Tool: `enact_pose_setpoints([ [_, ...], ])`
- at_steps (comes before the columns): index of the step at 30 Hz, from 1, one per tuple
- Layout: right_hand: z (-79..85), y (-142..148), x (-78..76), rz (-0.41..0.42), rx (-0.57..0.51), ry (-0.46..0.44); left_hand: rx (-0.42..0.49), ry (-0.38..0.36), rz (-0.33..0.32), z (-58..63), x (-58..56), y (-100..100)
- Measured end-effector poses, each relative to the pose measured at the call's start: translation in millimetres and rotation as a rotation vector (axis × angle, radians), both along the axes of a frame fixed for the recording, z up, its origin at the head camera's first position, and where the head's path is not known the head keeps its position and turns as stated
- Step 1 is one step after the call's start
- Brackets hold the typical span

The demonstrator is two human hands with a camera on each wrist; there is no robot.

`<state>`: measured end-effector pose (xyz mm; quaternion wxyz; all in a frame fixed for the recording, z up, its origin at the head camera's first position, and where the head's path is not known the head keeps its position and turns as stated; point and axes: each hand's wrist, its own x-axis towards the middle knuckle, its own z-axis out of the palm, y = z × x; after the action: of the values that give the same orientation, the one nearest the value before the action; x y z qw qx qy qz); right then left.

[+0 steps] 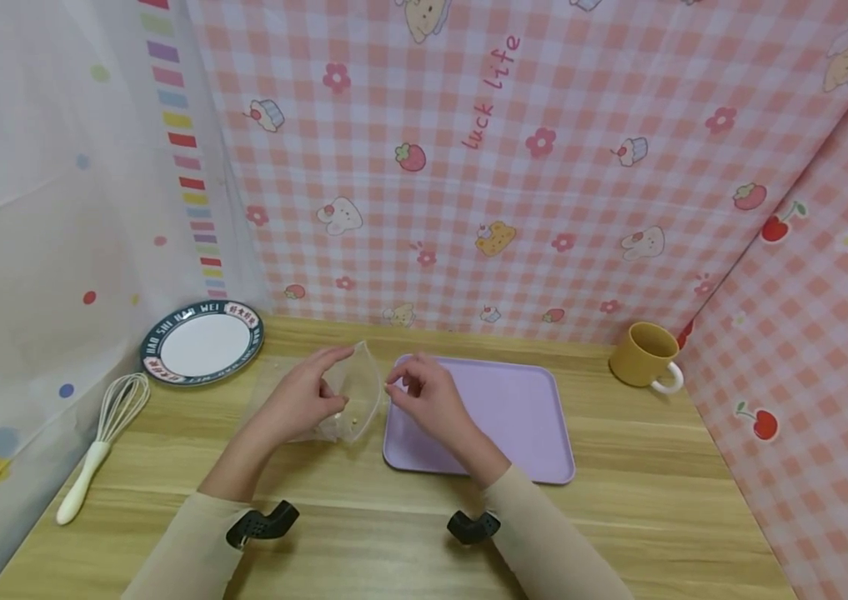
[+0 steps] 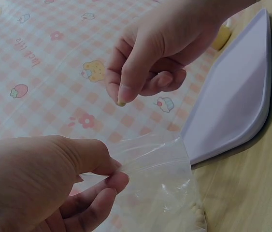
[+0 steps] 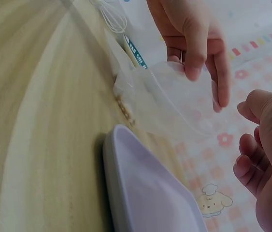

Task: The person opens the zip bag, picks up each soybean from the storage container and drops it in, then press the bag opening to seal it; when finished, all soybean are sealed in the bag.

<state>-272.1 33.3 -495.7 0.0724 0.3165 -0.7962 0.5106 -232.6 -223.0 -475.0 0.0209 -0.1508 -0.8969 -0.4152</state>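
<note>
A clear plastic bag [image 1: 363, 392] lies on the wood-look table with its mouth held up. My left hand [image 1: 302, 398] pinches the bag's rim between thumb and fingers, seen close in the left wrist view. Several small beige bean-like pieces [image 3: 124, 110] sit low in the bag. Just right of the bag's mouth, above the left end of a lilac tray [image 1: 521, 417], is my right hand [image 1: 429, 400]. Its thumb and forefinger pinch a small yellowish bean-like piece [image 2: 121, 103]; its exact kind is too small to tell.
A white plate with a dark patterned rim [image 1: 202, 343] stands at the back left. In front of it lies a cream whisk [image 1: 97, 450]. A yellow mug with a white handle [image 1: 644, 356] is at the back right. Patterned cloth walls [image 1: 469, 208] enclose the table.
</note>
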Motion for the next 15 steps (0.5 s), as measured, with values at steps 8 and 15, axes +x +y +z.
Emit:
enact_pose_setpoints([
  [8,0.9,-8.9,6.1,0.023,0.020,-0.020,-0.003,-0.008,0.000,0.5,0.3,1.2],
  [15,2.4,-15.5,8.6,0.024,0.038,-0.031,0.006,-0.013,-0.004,-0.5,0.6,-0.3],
])
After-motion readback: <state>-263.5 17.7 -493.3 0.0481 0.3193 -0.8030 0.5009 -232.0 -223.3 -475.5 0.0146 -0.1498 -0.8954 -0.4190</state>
